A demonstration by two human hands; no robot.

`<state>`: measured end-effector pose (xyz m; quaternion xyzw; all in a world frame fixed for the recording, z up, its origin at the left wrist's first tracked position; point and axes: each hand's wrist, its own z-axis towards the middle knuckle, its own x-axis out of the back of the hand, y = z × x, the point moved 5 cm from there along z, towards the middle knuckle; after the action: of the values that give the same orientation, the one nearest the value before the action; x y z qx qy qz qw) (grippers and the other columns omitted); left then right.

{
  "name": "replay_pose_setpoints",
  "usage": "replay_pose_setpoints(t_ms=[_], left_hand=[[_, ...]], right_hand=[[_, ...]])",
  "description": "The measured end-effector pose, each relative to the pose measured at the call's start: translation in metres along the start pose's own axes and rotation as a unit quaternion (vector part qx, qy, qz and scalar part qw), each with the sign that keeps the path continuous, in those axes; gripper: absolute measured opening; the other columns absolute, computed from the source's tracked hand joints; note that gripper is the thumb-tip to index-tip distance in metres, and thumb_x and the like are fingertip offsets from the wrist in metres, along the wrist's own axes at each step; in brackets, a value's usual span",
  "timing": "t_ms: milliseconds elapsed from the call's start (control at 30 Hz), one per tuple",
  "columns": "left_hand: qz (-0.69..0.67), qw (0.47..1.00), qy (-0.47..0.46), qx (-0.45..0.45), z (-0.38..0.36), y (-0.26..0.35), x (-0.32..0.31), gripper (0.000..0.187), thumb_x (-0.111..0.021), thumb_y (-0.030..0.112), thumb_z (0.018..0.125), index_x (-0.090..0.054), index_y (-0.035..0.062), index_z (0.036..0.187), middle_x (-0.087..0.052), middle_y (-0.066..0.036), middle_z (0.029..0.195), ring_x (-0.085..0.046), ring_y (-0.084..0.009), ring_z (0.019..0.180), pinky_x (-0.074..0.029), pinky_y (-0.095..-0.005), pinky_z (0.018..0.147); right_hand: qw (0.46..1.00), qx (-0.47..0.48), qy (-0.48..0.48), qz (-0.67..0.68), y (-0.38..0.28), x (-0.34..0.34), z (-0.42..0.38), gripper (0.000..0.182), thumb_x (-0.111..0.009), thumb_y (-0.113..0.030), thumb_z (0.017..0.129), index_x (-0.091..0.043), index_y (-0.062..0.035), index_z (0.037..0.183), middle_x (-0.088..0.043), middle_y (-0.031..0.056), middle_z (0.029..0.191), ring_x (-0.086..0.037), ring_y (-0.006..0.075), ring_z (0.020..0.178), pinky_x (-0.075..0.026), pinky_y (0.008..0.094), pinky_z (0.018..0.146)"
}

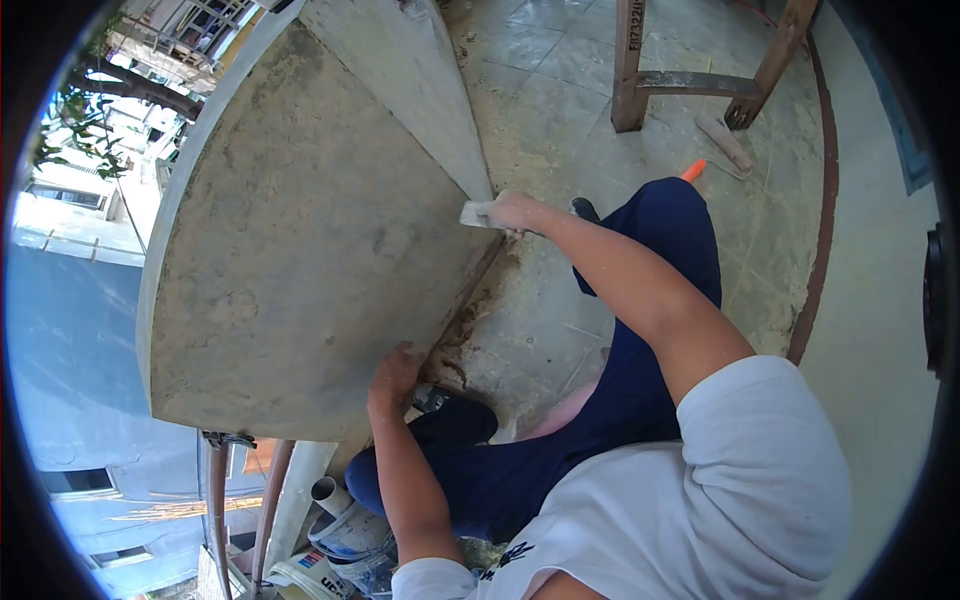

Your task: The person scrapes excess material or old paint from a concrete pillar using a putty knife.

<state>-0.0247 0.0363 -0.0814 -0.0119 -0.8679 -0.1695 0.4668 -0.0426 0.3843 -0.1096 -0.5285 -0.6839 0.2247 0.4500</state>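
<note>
My right hand [513,212] is closed round a scraper with a pale, flat, broad blade [475,214]. The blade lies by the bottom corner of a grey plastered wall [300,230], where a lighter plastered face meets it; the handle is hidden in my fist. Lower down, my left hand [394,380] is at the foot of the same wall, fingers stretched towards its surface and holding nothing that I can see. Brown dirt and crumbs [455,335] run along the joint between wall and floor.
Dusty tiles [560,300] cover the floor under my bent legs. A wooden stand [690,84], a roller-like cylinder [724,142] and an orange-handled object [693,170] are at upper right. Dirty buckets [350,535] stand at lower left. Buildings show beyond the wall's outer edge.
</note>
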Motion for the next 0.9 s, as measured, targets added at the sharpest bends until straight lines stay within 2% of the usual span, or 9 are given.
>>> replay_pose_setpoints(t_ms=[133,200,333,400,533,600,633,733,900], left_hand=[[0.021,1.000,-0.003,-0.014,-0.008,0.020,-0.006,0.054,-0.057,0.042,0.087,-0.054,0.0027,0.124,-0.061,-0.022,0.114,-0.060,-0.0341,0.104,-0.045,-0.0390,0.090],[-0.155,0.987,-0.046,-0.027,-0.016,0.042,-0.018,0.054,-0.056,0.042,0.089,-0.054,0.0019,0.124,-0.064,-0.019,0.109,-0.062,-0.0271,0.098,-0.046,-0.0357,0.087],[-0.279,0.958,-0.069,-0.012,-0.029,0.086,-0.064,0.046,-0.057,0.035,0.091,-0.056,0.0006,0.121,-0.066,-0.013,0.101,-0.062,-0.0175,0.090,-0.048,-0.0310,0.078],[-0.389,0.916,-0.040,-0.089,-0.028,0.108,-0.083,0.034,-0.058,0.024,0.092,-0.058,0.0010,0.117,-0.066,-0.007,0.093,-0.062,-0.0127,0.081,-0.048,-0.0266,0.068],[-0.512,0.848,0.126,-0.054,-0.044,0.123,-0.076,0.021,-0.060,0.015,0.091,-0.062,-0.0021,0.102,-0.063,-0.003,0.082,-0.059,-0.0106,0.068,-0.048,-0.0220,0.063],[-0.479,0.849,0.215,-0.054,-0.051,0.123,-0.057,0.018,-0.061,0.013,0.090,-0.062,-0.0034,0.097,-0.063,-0.004,0.082,-0.059,-0.0102,0.068,-0.050,-0.0238,0.062],[-0.454,0.854,0.248,-0.063,-0.059,0.133,-0.037,0.017,-0.061,0.013,0.090,-0.062,-0.0033,0.097,-0.063,-0.004,0.082,-0.059,-0.0101,0.068,-0.050,-0.0240,0.063],[-0.434,0.842,0.306,-0.093,-0.080,0.160,0.024,0.016,-0.060,0.012,0.090,-0.062,-0.0035,0.095,-0.063,-0.005,0.082,-0.060,-0.0101,0.070,-0.051,-0.0237,0.064],[-0.320,0.850,0.377,-0.181,-0.107,0.227,0.060,0.014,-0.061,0.009,0.089,-0.063,-0.0033,0.094,-0.064,-0.006,0.080,-0.060,-0.0100,0.069,-0.051,-0.0232,0.064]], right_hand=[[0.979,0.008,-0.114,0.168,0.062,-0.094,-0.054,0.033,-0.059,-0.027,0.085,-0.059,0.0062,0.084,-0.055,0.0115,0.066,-0.053,0.0215,0.048,-0.048,0.0340,0.049],[0.970,0.016,-0.132,0.202,0.086,-0.126,-0.084,0.033,-0.059,-0.026,0.086,-0.060,0.0068,0.089,-0.058,0.0127,0.071,-0.056,0.0205,0.051,-0.048,0.0325,0.050],[0.969,0.026,-0.119,0.216,0.101,-0.143,-0.120,0.032,-0.058,-0.024,0.088,-0.060,0.0073,0.093,-0.063,0.0148,0.080,-0.063,0.0207,0.060,-0.051,0.0332,0.054],[0.962,0.063,-0.105,0.245,0.092,-0.133,-0.126,0.030,-0.060,-0.024,0.087,-0.061,0.0055,0.093,-0.063,0.0145,0.080,-0.062,0.0197,0.058,-0.051,0.0326,0.055],[0.961,0.114,-0.110,0.227,0.082,-0.102,-0.134,0.031,-0.064,-0.026,0.082,-0.062,0.0030,0.093,-0.065,0.0161,0.083,-0.064,0.0219,0.064,-0.050,0.0342,0.060],[0.969,0.218,-0.017,0.119,0.075,-0.088,-0.132,0.036,-0.069,-0.031,0.075,-0.063,0.0006,0.092,-0.065,0.0182,0.084,-0.065,0.0271,0.074,-0.049,0.0374,0.067],[0.962,0.209,-0.078,0.160,0.072,-0.087,-0.133,0.042,-0.072,-0.035,0.070,-0.063,-0.0002,0.093,-0.065,0.0196,0.085,-0.063,0.0327,0.082,-0.047,0.0398,0.073],[0.964,0.234,-0.069,0.108,0.054,-0.076,-0.148,0.040,-0.071,-0.031,0.067,-0.064,-0.0010,0.093,-0.066,0.0183,0.089,-0.063,0.0357,0.089,-0.049,0.0412,0.078],[0.943,0.264,0.040,0.198,0.046,-0.069,-0.153,0.036,-0.068,-0.030,0.075,-0.057,0.0002,0.090,-0.062,0.0251,0.085,-0.060,0.0403,0.088,-0.046,0.0456,0.075]])
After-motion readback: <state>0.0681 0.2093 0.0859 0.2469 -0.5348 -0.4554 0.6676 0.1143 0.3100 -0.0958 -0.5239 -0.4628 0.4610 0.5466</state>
